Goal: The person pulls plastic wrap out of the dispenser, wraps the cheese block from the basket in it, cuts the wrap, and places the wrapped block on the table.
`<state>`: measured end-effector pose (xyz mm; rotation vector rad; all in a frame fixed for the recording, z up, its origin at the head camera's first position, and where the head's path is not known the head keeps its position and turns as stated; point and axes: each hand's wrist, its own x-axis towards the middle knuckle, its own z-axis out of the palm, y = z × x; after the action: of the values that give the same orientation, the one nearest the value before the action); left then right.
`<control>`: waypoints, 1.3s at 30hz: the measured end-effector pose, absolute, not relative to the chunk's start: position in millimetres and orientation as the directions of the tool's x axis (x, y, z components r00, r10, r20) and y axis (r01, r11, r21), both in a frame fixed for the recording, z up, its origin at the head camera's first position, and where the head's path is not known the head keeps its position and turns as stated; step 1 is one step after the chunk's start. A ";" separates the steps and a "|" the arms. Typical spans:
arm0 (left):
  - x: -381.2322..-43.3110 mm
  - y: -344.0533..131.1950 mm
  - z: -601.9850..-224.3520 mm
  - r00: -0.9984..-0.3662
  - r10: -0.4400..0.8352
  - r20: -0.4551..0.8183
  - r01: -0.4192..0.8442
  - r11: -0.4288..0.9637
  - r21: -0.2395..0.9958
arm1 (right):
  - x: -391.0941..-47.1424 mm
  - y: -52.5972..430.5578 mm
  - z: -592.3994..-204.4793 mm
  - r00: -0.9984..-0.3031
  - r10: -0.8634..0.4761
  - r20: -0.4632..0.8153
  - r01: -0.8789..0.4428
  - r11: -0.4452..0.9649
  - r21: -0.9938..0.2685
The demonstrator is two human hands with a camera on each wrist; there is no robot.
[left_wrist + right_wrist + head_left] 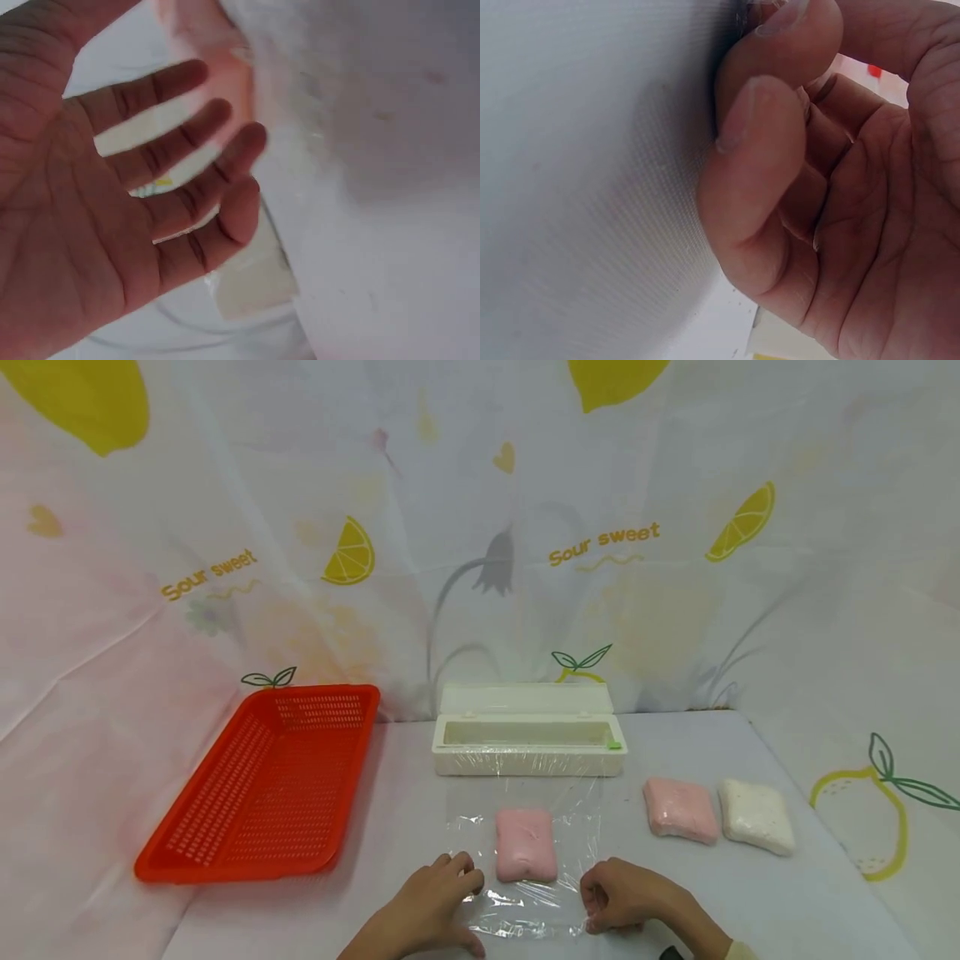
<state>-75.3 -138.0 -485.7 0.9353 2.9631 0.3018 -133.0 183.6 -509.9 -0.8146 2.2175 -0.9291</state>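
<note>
A pink, pillow-shaped block (526,845) lies on a sheet of clear plastic wrap (513,910) spread over the table. The wrap reaches back to a white wrap dispenser box (528,763), whose lid stands raised. My left hand (431,902) is at the wrap's near left edge, beside the block. In the left wrist view the fingers (176,202) are spread and loosely bent, with nothing in the palm. At the wrap's near right corner is my right hand (626,896). Its fingers (754,180) are curled, pinching the wrap's edge, which is mostly hidden by them.
A red plastic basket (341,827) stands on the left. Another pink block (681,810) and a white block (756,816), both glossy, lie side by side on the right. A lemon-printed cloth (480,468) hangs behind the table. A green tab (614,745) sits at the box's right end.
</note>
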 end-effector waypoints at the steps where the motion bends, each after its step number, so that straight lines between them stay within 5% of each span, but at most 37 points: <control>1: -73.8 -141.5 -486.5 -0.812 0.584 0.025 0.577 0.794 0.192 | -133.0 184.0 -509.5 -0.636 -0.717 -0.285 -0.300 0.570 -0.765; 9: -69.9 -152.3 -497.2 -0.806 0.586 -0.089 0.550 0.795 0.254 | -132.7 183.2 -508.8 -0.631 -0.717 -0.296 -0.281 0.568 -0.774; 16: -67.0 -153.9 -505.0 -0.781 0.622 0.057 0.615 0.751 0.240 | -131.5 183.1 -508.8 -0.639 -0.731 -0.238 -0.338 0.545 -0.767; 22: -65.9 -159.0 -507.9 -0.769 0.620 0.157 0.629 0.690 0.357 | -123.0 187.4 -507.8 -0.666 -0.737 -0.116 -0.510 0.563 -0.650; 26: -65.8 -164.3 -505.8 -0.744 0.602 0.290 0.663 0.615 0.427 | -119.5 194.1 -499.1 -0.692 -0.715 -0.103 -0.465 0.550 -0.694; 33: -76.1 -168.1 -495.1 -0.874 0.468 0.132 0.389 0.512 0.765 | -130.4 206.9 -486.2 -0.707 -0.707 -0.017 -0.369 0.390 -0.844; 39: -93.1 -162.1 -494.3 -0.927 0.373 -0.037 0.136 0.427 0.894 | -139.5 204.2 -487.9 -0.783 -0.622 -0.012 -0.289 0.380 -0.879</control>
<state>-93.1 -162.1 -494.3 0.4457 2.4519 1.5034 -139.5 204.2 -487.9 -0.7950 2.3047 -1.3642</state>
